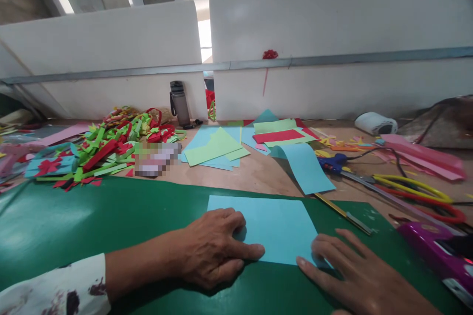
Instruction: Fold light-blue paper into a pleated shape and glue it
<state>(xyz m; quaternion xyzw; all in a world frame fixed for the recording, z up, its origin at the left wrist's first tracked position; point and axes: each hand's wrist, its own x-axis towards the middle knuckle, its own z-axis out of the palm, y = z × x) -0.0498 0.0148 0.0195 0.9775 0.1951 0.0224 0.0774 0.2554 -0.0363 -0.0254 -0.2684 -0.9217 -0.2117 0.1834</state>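
A light blue sheet of paper [277,226] lies flat on the green mat [121,226]. My left hand [218,246] rests on its left side and near edge, one finger stretched along that edge and the others bent. At the near right corner is my right hand [351,266], its fingers spread and the fingertips touching the paper. Neither hand is closed around anything. Just beyond the sheet, a curled light blue paper strip [306,167] reaches the edge of the mat. Beside it lies a yellow-handled cutter knife [343,214].
Scissors with yellow and red handles [414,189], a blue-handled glue gun [334,162] and a purple tool [436,251] lie at right. Green and blue paper pieces [218,147] sit beyond the mat. Left are heaped paper strips [111,147]; a dark bottle [180,103] stands behind.
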